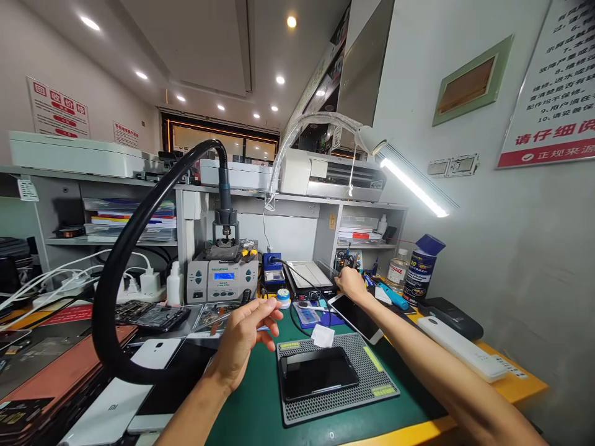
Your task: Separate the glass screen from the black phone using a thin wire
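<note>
Phone (320, 373), long axis roughly parallel to bench (437, 428) front edge, lies right of half-curled, seemingly empty left hand (245, 328); right hand (352, 285), farther, grip unclear.

Pale left wall (18, 59) bearing 2 red-and-white notices (58, 109); recessed downlights (291, 22) in the ceiling (186, 37); lit tube lamp (413, 187) above the yellow-edged worktop (527, 389); grey shelving (328, 238) behind; right wall (502, 260) with green-framed panel (467, 83) and red-banded notice (553, 93).

The head view faces forward, close above the near edge of the worktop (418, 430). It reaches (ceiling (199, 43) included) past the far edge.
</note>
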Motion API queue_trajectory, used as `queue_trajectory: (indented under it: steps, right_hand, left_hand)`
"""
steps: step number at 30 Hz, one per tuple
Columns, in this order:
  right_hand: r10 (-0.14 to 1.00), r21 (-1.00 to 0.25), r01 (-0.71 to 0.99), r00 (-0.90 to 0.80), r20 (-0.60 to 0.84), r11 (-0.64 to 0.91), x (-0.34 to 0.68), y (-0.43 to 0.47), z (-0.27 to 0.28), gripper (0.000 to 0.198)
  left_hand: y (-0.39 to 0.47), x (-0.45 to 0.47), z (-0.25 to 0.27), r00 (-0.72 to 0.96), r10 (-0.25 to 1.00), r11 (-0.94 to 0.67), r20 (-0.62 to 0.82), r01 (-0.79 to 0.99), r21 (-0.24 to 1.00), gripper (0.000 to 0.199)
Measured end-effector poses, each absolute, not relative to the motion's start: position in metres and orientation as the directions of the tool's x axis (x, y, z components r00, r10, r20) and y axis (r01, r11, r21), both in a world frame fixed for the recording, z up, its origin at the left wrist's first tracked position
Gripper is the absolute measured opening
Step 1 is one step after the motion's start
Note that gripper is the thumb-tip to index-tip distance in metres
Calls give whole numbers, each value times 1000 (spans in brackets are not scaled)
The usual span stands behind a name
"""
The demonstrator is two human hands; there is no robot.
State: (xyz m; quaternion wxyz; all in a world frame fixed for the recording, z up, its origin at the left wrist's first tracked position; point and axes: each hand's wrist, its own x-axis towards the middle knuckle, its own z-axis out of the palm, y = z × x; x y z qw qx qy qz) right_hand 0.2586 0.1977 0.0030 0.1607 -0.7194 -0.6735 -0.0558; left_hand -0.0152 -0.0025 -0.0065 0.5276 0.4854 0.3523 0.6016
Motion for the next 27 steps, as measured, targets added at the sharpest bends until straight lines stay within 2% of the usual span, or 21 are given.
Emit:
queue_trajectory:
  steps: [5, 9, 17, 22, 27]
  right_hand:
    - [935, -99, 995, 44, 351, -9, 257, 191, 10, 36]
    - [919, -55, 996, -47, 392, 75, 247, 186, 16, 36]
    - [857, 15, 885, -455, 240, 466, 210, 184, 28, 33]
    - [825, 58, 840, -542, 163, 540, 208, 180, 22, 32]
    - [787, 101, 812, -583, 201, 575, 215, 179, 10, 32]
  left_hand:
    - [-4, -15, -7, 24, 977, -195, 212, -298, 934, 38]
    - [-3, -14, -6, -1, 977, -202, 212, -320, 926, 38]
    - [6, -26, -4, -287, 930, -331, 230, -380, 864, 34]
    - [9, -33, -5, -387, 896, -367, 216, -375, 851, 31]
    - [11, -34, -6, -390, 896, -359, 212, -354, 864, 22]
